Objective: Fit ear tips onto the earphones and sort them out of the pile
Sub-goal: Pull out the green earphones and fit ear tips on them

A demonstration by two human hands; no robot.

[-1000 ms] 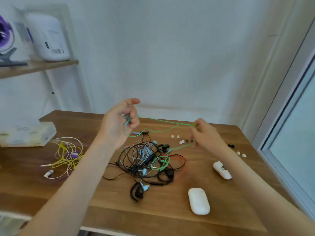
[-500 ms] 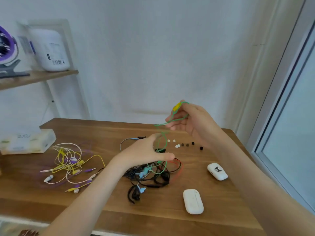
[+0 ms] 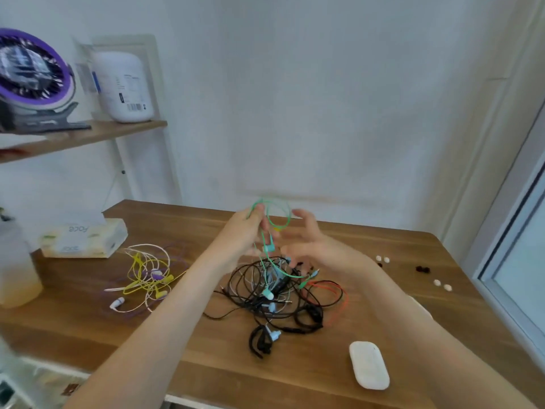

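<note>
My left hand (image 3: 241, 234) pinches a loop of the green earphone cable (image 3: 278, 215) above the table, and a green earbud (image 3: 269, 246) dangles just below its fingers. My right hand (image 3: 315, 246) is beside it with fingers spread, blurred; the cable loop passes in front of it. Below them lies the tangled pile of black, white, red and blue earphones (image 3: 280, 296). Loose white ear tips (image 3: 382, 259) and dark ear tips (image 3: 422, 269) lie scattered on the right of the wooden table (image 3: 88, 329).
A sorted bundle of yellow, white and purple earphones (image 3: 147, 276) lies at the left. A white case (image 3: 369, 365) sits near the front edge. A tissue box (image 3: 84, 238) and a jar (image 3: 16, 270) stand at the left; a shelf with a fan (image 3: 32, 72) hangs above.
My left hand has risen from the pile and taken hold of the green cable loop. My right hand has dropped lower and spread its fingers. The camera has shifted.
</note>
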